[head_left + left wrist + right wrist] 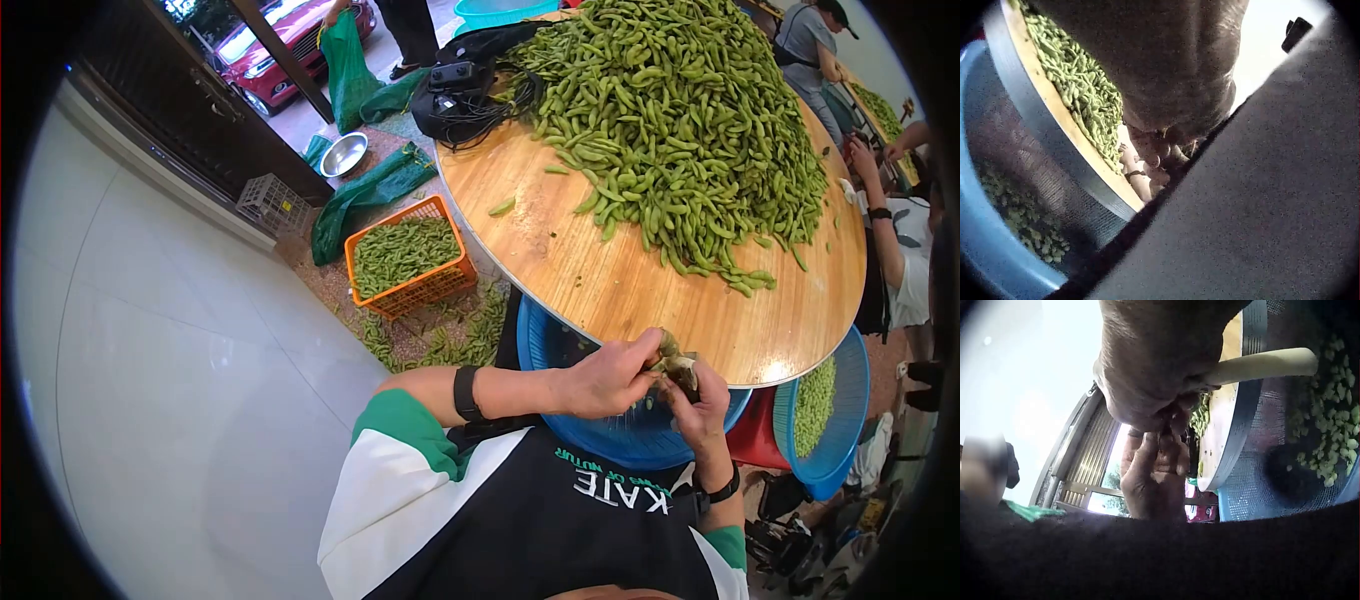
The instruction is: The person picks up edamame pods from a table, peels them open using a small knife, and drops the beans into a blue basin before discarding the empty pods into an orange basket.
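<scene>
A small brownish-green piece (pixel 678 364) is pinched between both hands above the table's near edge. My left hand (pixel 605 380) curls its fingers and thumb round one side of it; my right hand (pixel 704 402) grips the other side. From the right wrist, my right hand (pixel 1160 359) and left hand (pixel 1155 481) meet at the fingertips, and a pale stick-shaped thing (pixel 1266 365) juts out by the right hand; I cannot tell what it is. In the left wrist view, the back of my left hand (pixel 1179 69) hides the held piece.
Green pods (pixel 690 140) are heaped on the round wooden table (pixel 510 240). Beneath its edge sits a blue basket (pixel 590 432) with loose green beans (pixel 1335 425). An orange crate (pixel 425 290) of pods stands left, a second blue basket (pixel 855 400) right. People are at the far right.
</scene>
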{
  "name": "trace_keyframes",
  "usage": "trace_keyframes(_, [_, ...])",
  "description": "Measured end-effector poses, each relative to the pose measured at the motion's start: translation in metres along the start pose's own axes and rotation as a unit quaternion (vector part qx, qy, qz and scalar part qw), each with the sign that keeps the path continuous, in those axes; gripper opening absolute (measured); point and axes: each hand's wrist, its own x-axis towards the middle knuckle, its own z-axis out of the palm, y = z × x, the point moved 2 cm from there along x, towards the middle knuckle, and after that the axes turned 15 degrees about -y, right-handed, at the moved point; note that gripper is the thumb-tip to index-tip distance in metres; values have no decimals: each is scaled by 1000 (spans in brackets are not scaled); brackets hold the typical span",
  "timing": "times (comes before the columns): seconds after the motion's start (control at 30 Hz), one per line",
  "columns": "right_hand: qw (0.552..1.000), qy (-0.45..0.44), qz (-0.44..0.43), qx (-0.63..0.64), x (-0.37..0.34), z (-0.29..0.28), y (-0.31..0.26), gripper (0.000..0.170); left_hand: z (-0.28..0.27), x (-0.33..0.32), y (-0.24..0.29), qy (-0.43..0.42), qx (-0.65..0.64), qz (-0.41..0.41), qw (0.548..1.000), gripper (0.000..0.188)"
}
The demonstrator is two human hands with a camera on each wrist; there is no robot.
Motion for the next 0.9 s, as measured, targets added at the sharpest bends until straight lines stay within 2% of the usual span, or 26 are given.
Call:
trace_keyframes(0.03, [1000,-1,0,0,1,0,0,20,-1,0,2,-2,-17,6,1000,25])
trace_keyframes(0.1, [995,15,-58,-79,1,3,-4,20,-1,2,2,3,-57,-14,998,23])
trace_keyframes(0.17, [996,10,-41,-75,3,0,-9,21,-1,3,0,10,-97,-36,995,22])
trace_keyframes(0.23, [997,5,-24,-73,3,1,-9,22,-1,4,-1,10,-41,-14,999,23])
trace_keyframes(0.3, [992,24,-46,-119,3,4,-5,22,-1,4,-2,9,-37,-20,999,23])
trace_keyframes(0.4, [983,29,-33,-177,2,6,-6,21,3,4,-3,12,-41,-27,999,23])
trace_keyframes(0.47, [986,34,-23,-161,3,8,0,19,6,3,-2,16,-50,-25,998,23])
trace_keyframes(0.53, [988,39,-9,-148,4,6,0,18,8,2,4,46,-1,30,998,23])
trace_keyframes(0.57, [989,38,-12,-140,3,4,-4,18,7,0,6,45,-10,28,999,23])
trace_keyframes(0.63, [994,32,3,-105,2,4,-5,17,-11,-6,8,56,73,20,996,26])
trace_keyframes(0.7, [996,2,10,-85,2,4,-8,16,-37,-14,4,159,211,42,964,32])
trace_keyframes(0.77, [997,-56,2,-60,0,4,-3,15,-71,-25,1,204,237,-12,950,28])
trace_keyframes(0.8, [997,-54,5,-59,0,4,-2,15,-90,-34,-13,227,296,-34,927,27])
trace_keyframes(0.83, [996,-73,-30,-52,2,4,-3,16,-108,-43,-24,244,328,-74,910,28])
trace_keyframes(0.87, [993,-92,-66,-45,2,5,-4,16,-128,-48,-29,285,384,-80,875,25])
trace_keyframes(0.9, [993,-90,-66,-45,1,5,-5,16,-147,-51,-32,325,394,-72,857,21])
